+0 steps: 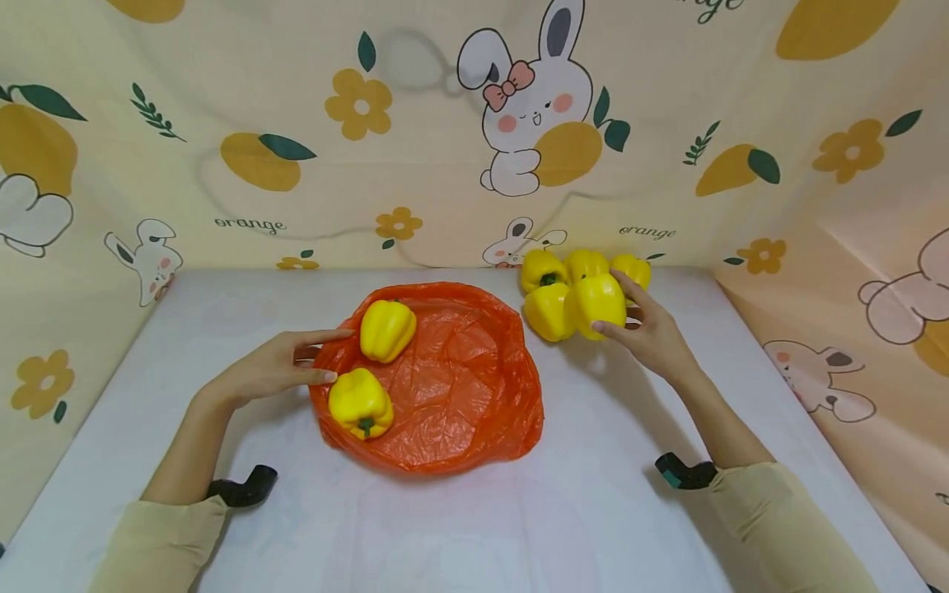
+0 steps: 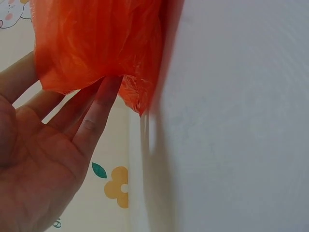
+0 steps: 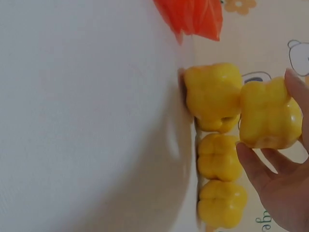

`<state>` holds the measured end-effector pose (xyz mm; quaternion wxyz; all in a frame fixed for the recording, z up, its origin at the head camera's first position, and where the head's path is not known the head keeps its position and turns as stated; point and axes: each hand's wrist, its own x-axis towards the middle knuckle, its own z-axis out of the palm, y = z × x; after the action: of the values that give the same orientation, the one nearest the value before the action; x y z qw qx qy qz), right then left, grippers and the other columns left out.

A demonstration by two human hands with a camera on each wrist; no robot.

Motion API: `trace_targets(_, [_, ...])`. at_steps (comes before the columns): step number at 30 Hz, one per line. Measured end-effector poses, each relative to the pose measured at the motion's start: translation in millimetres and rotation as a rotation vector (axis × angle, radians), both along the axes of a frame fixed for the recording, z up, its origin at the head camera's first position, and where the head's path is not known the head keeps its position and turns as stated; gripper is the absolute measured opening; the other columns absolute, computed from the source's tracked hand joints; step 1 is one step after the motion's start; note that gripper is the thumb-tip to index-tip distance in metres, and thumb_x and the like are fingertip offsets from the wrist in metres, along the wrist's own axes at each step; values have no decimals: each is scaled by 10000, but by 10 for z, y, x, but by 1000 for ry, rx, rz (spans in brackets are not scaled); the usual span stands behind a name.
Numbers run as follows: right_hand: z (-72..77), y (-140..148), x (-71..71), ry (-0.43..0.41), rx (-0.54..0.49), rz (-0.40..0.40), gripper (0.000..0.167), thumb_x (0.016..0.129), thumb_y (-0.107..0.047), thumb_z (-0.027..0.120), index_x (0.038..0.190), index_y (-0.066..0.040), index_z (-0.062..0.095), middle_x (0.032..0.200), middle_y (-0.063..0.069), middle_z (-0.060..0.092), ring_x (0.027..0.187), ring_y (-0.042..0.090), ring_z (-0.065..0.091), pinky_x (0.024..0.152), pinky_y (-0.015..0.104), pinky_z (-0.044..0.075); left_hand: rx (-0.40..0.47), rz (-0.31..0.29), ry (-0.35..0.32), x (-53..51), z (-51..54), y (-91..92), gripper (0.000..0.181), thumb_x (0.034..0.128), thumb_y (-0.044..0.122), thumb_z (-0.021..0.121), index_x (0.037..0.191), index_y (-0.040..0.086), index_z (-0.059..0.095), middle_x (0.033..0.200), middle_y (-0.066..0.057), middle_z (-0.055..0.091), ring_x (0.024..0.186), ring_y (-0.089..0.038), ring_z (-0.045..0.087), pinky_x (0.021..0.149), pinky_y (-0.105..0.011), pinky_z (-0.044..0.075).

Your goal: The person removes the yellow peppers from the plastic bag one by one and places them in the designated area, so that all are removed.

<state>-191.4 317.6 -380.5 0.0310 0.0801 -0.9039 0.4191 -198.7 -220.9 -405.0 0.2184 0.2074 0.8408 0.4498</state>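
At the left side of the red plastic bag (image 1: 452, 371), my left hand (image 1: 278, 366) touches the rim with fingers spread and nearly straight. The left wrist view shows fingertips of this hand (image 2: 53, 130) hidden behind the bag's edge (image 2: 106, 43). Inside the wide-mouthed bag lie an upper yellow pepper (image 1: 387, 330) and a lower yellow pepper (image 1: 360, 403). My right hand (image 1: 652, 333) grips another yellow pepper (image 1: 599, 301) between thumb and fingers. That pepper (image 3: 269, 113) is held off the table, beside other peppers, in the right wrist view.
Several more yellow peppers stand together at the table's back right, among them a front one (image 1: 549, 311) and a rear one (image 1: 543, 268). A printed cloth (image 1: 437, 181) rises behind the white table (image 1: 445, 535). Black curved pieces (image 1: 248, 486) sit near both wrists.
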Motion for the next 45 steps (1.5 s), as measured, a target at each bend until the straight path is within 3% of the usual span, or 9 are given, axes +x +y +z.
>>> trace_targets(8, [-18, 132, -28, 2, 19, -54, 893, 905, -318, 741, 1602, -232, 189, 1560, 229, 313, 1231, 478, 499, 1005, 578, 450, -18, -2, 12, -7, -5, 2, 620, 914, 274, 726, 1482, 198, 489, 1529, -172, 417, 1303, -414, 467, 1010, -530, 474])
trace_targets(19, [-198, 284, -80, -71, 47, -113, 922, 884, -419, 741, 1602, -249, 188, 1600, 192, 267, 1274, 477, 458, 1008, 596, 441, -12, -7, 15, -12, -9, -2, 617, 913, 287, 726, 1479, 204, 495, 1532, -165, 415, 1325, -415, 448, 1030, -561, 445])
trace_targets(32, [-348, 193, -88, -122, 80, -79, 932, 865, -480, 740, 1594, -223, 220, 1582, 200, 301, 1262, 473, 470, 1023, 604, 424, -6, -18, 30, -4, -8, -19, 603, 922, 254, 718, 1477, 180, 495, 1531, -174, 414, 1320, -427, 458, 1035, -576, 432])
trace_targets(45, [-381, 45, -135, -112, 121, -150, 952, 870, -533, 704, 1592, -167, 203, 1537, 244, 344, 1249, 464, 493, 1003, 575, 455, -23, -27, 33, -23, -8, -3, 602, 923, 259, 716, 1478, 187, 494, 1528, -177, 417, 1321, -421, 453, 1035, -576, 434])
